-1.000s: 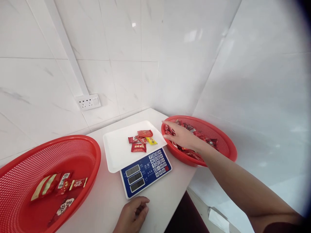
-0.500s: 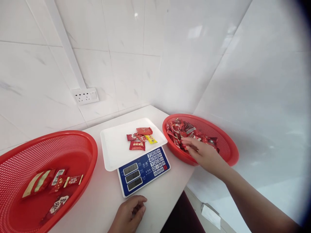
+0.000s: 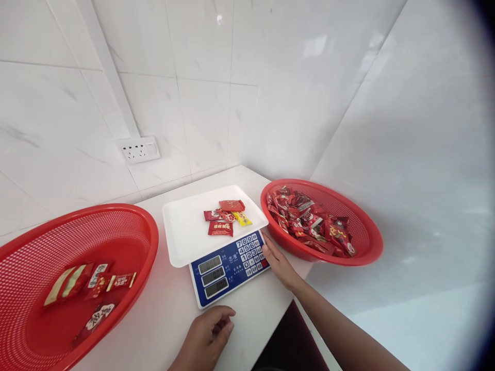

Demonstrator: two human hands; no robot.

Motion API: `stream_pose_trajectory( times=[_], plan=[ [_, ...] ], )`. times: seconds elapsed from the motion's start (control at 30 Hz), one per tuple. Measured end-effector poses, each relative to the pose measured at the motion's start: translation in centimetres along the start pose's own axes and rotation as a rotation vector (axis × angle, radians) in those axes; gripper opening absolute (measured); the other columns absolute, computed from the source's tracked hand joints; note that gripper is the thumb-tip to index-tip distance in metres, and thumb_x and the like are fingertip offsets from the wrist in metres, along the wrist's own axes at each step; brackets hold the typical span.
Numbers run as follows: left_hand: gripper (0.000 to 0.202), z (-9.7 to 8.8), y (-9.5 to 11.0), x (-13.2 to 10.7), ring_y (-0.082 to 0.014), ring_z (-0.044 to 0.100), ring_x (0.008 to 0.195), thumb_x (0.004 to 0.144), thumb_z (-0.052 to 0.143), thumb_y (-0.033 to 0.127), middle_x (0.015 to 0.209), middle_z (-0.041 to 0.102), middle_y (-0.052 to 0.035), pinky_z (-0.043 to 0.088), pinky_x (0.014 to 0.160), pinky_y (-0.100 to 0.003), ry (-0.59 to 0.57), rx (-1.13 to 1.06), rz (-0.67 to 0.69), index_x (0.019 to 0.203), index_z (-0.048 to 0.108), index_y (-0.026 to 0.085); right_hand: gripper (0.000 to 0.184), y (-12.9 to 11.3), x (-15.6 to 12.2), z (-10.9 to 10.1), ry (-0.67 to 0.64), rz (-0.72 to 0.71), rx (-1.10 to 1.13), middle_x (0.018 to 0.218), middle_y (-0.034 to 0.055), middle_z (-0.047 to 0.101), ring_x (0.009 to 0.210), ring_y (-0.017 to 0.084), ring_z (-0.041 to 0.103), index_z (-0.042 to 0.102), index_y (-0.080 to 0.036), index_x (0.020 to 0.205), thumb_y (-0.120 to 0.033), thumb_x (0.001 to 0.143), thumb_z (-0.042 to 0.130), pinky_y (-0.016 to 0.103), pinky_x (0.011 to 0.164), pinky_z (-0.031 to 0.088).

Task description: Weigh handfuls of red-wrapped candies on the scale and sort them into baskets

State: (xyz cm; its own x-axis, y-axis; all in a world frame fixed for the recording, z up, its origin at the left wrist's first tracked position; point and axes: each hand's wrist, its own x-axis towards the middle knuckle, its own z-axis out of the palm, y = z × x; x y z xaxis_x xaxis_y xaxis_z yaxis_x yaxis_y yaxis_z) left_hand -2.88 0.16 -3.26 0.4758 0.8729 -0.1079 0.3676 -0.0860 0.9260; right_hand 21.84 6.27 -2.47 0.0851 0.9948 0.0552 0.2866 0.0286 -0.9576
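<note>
A blue-and-white electronic scale [image 3: 232, 268] stands on the white table, with several red candy packets [image 3: 220, 228] and a yellow packet [image 3: 243, 218] on its white tray [image 3: 185, 226]. My right hand [image 3: 279, 264] is empty, its fingers stretched out along the scale's right edge beside the keypad. It appears to touch that edge. In front of the scale my left hand [image 3: 209, 335] rests on the table, loosely curled, with thumb and forefinger apart and nothing visible between them. A red basket [image 3: 363, 237] at right holds a heap of red-wrapped candies [image 3: 309, 219].
Another red basket [image 3: 135, 221] stands at left with several red packets [image 3: 71, 283] on its bottom. White tiled walls meet behind the table [image 3: 247, 330]. A power socket [image 3: 139, 149] is on the back wall. The table's right front edge is close to my right forearm.
My right hand has moved left and down from over the right basket's candies to the scale's right edge. My left hand stays in place. The packets on the tray have not moved.
</note>
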Motion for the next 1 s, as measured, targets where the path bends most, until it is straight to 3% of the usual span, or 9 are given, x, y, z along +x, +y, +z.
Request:
stream_pose_trajectory(
  times=[0.17,0.43,1.0],
  plan=[
    [0.026,0.0,0.2,0.1,-0.0162,0.060,0.077,0.083,0.047,0.037,0.086,0.066,-0.0043,0.049,0.071,-0.024,-0.027,0.012,-0.001,0.097,0.062,0.020,0.058,0.0,-0.5,0.1,-0.023,-0.060,0.000,0.138,0.0047,0.042,0.125,0.021,0.040,0.031,-0.027,0.138,-0.055,0.087,0.036,0.043,0.108,0.026],
    [0.024,0.4,0.7,0.5,-0.0156,0.059,0.077,0.084,0.047,0.034,0.085,0.065,-0.0037,0.048,0.070,-0.023,-0.019,0.010,-0.023,0.098,0.062,0.021,0.060,1.2,-0.7,-0.2,-0.062,-0.102,-0.012,0.143,0.0026,0.035,0.130,0.019,0.031,0.024,-0.028,0.141,-0.051,0.088,0.038,0.039,0.109,0.022],
    [0.024,0.7,1.2,0.5,-0.0153,0.059,0.076,0.084,0.048,0.034,0.084,0.064,-0.0030,0.047,0.069,-0.023,-0.012,0.018,-0.035,0.098,0.062,0.021,0.061,2.1,-0.7,-0.3,-0.063,-0.079,-0.075,0.142,-0.0001,0.035,0.129,0.020,0.034,0.019,-0.029,0.142,-0.049,0.088,0.040,0.039,0.108,0.026]
  ],
)
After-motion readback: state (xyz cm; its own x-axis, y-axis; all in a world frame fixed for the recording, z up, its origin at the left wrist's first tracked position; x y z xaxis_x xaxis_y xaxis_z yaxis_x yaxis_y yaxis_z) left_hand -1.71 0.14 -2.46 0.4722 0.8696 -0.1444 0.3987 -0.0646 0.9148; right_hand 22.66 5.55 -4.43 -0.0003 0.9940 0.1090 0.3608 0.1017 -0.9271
